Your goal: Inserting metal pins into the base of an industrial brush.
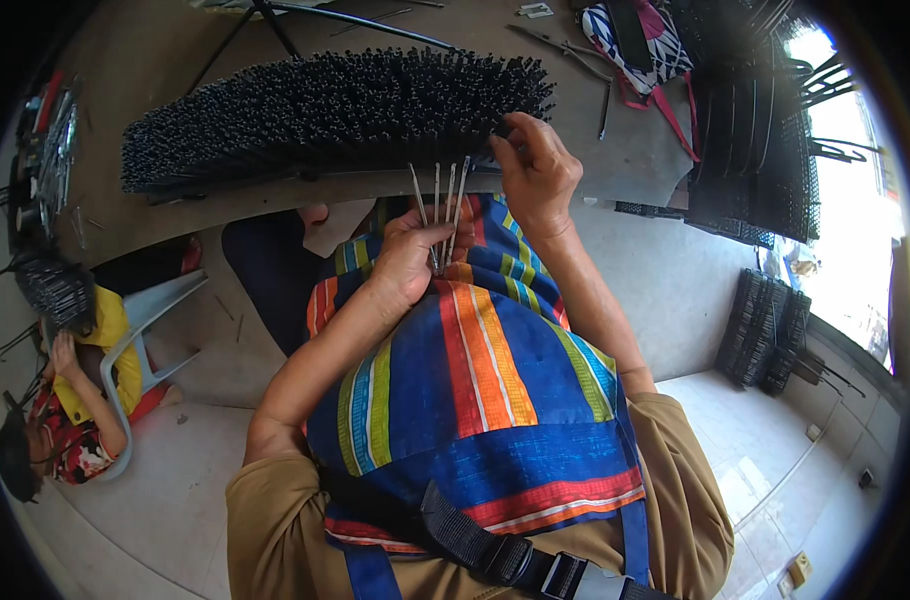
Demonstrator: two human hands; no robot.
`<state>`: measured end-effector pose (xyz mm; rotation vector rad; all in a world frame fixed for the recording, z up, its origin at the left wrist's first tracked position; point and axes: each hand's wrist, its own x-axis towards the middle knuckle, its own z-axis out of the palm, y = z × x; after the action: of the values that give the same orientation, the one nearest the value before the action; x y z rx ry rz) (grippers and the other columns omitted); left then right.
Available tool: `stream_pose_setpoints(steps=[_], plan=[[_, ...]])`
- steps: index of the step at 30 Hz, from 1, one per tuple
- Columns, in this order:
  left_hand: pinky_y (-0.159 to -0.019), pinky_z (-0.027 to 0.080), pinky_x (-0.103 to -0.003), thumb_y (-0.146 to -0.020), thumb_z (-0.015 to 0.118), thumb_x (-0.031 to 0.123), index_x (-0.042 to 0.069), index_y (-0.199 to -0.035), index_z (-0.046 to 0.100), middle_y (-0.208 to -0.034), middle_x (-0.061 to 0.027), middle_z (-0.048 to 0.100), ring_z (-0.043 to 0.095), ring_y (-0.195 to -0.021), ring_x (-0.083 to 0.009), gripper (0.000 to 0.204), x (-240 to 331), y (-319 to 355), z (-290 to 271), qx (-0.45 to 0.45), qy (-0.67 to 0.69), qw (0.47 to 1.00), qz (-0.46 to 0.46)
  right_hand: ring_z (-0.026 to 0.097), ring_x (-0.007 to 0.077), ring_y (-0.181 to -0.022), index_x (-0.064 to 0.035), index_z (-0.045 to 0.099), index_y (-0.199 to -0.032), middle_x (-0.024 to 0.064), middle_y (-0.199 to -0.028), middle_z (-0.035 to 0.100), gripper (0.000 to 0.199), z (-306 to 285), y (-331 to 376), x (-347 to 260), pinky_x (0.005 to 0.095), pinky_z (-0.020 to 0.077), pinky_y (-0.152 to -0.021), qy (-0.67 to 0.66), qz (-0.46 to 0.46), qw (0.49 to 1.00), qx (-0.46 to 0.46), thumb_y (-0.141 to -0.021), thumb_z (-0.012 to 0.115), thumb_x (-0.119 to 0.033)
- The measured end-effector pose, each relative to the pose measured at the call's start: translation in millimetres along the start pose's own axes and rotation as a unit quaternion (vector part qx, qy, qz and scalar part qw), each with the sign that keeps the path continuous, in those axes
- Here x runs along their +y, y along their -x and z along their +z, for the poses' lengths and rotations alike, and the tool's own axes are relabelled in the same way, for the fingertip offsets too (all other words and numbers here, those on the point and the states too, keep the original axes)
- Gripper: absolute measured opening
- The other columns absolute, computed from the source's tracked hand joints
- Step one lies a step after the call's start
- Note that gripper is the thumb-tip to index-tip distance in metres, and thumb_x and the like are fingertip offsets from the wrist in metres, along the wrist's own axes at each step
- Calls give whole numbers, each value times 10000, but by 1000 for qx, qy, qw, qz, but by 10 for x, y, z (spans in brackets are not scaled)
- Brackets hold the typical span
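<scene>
Head view: my left hand (410,250) is closed around several thin metal rods (451,190), which project past the thumb and fan slightly apart toward the table (630,165). My right hand (543,175) is raised ahead and to the right of the left, its fingers bent and narrow at the near right end of a dense block of black wire pieces (345,100); I cannot tell whether the fingertips grip a piece. This block lies on the table beyond my left hand, extending well to its left. Pliers (567,47) lie beyond my right hand, near a patterned cloth item (665,45). My striped apron (485,370) spreads below both hands. Well to the left of my left hand, a co-worker (85,430) sits on a pale chair (160,300), one hand near a dark bundle (55,285)
</scene>
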<state>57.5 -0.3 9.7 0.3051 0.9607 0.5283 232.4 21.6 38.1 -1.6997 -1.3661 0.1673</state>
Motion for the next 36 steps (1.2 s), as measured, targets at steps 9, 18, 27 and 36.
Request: stream_pose_setpoints(steps=[9,18,27,36], plan=[[-670,559,-289,-866,607,27,22,-1068,652,-926,-119,705,699,-791,-201,207,-8,-9,-23,-55,19,998,18,606,135,-618,-5,685,-832,71,-674,650,116,-181,26,-25,280,462,-549,-59,194,951,-232,-762,719,-91],[-739,581,-329,-888,607,62,10,-1065,638,-967,-143,687,696,-866,-227,186,-7,-120,-80,-51,24,998,-29,619,152,-580,-26,649,-767,66,-685,637,99,-567,195,-318,271,472,-522,-122,31,979,-158,-704,724,-18],[-719,572,-333,-898,571,26,43,-1045,659,-952,-87,686,664,-828,-186,172,-48,-171,29,-20,62,998,-12,627,273,-695,-54,663,-877,91,-813,609,221,-216,745,-34,322,519,-591,-103,-83,960,-248,-667,708,-5],[-730,592,-353,-913,540,21,3,-1101,626,-959,-160,697,704,-844,-259,207,-2,-61,101,-115,-76,988,-75,487,59,-489,2,631,-789,28,-634,611,89,-259,369,84,216,371,-442,-322,384,837,-219,-814,696,-53]])
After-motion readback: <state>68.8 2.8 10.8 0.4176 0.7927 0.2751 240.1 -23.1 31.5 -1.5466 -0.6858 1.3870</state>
